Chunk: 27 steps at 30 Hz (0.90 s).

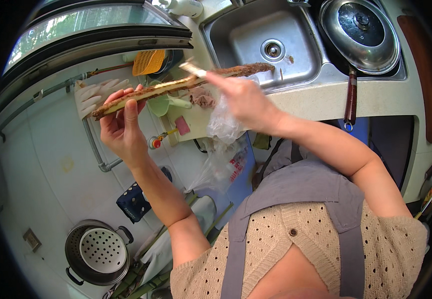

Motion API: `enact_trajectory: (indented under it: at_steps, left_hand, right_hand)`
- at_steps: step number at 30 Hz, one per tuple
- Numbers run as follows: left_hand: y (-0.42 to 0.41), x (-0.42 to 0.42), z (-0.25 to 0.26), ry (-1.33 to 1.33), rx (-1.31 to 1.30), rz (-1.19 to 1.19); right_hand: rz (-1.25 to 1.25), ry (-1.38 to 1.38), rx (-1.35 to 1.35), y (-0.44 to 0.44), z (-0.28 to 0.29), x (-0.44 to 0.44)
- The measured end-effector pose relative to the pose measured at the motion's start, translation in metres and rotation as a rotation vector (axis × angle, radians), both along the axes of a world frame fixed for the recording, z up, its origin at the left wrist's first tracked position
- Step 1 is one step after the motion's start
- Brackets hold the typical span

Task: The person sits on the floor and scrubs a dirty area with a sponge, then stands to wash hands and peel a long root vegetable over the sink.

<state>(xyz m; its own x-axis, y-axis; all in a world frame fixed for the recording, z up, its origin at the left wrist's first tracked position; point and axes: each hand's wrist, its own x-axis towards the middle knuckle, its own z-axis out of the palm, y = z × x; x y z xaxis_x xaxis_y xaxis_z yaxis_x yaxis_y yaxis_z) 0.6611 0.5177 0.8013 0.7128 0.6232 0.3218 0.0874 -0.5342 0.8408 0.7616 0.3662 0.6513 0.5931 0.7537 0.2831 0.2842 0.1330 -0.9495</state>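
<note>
A long brown root vegetable, perhaps a yam (163, 88), slants upward from left to right, its far end over the sink. Along part of it runs a pale strip bare of skin, while rough bark-like skin covers the rest. My left hand (124, 130) grips its near end between thumb and fingers. Over its middle, my right hand (247, 97) is closed on a small peeling tool (193, 70), whose handle the fingers hide. The tool's pale head is against or just above the root; I cannot tell which. A thin shred sticks up beside it.
A steel sink (253, 45) holds a few brown scraps near its drain. To its right is a lidded pan (362, 37) with a protruding handle. A clear plastic bag (225, 123) hangs below the root. An open window frame (100, 41) juts in at upper left.
</note>
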Motion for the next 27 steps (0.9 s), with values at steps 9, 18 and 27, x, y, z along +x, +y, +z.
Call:
enact_trajectory:
  at_steps: [9,18,27]
  left_hand:
    - [0.014,0.006,0.001,0.014,0.028,-0.035]
    - [0.011,0.021,0.002,0.01,0.054,-0.016]
    - [0.002,0.03,-0.001,-0.027,0.084,-0.036]
  right_hand:
    - [-0.174,0.181,-0.502,-0.006,-0.153,0.046]
    - [0.056,0.224,0.093,-0.006,0.043,0.014]
    - [-0.019,0.185,-0.384,-0.012,-0.086,0.014]
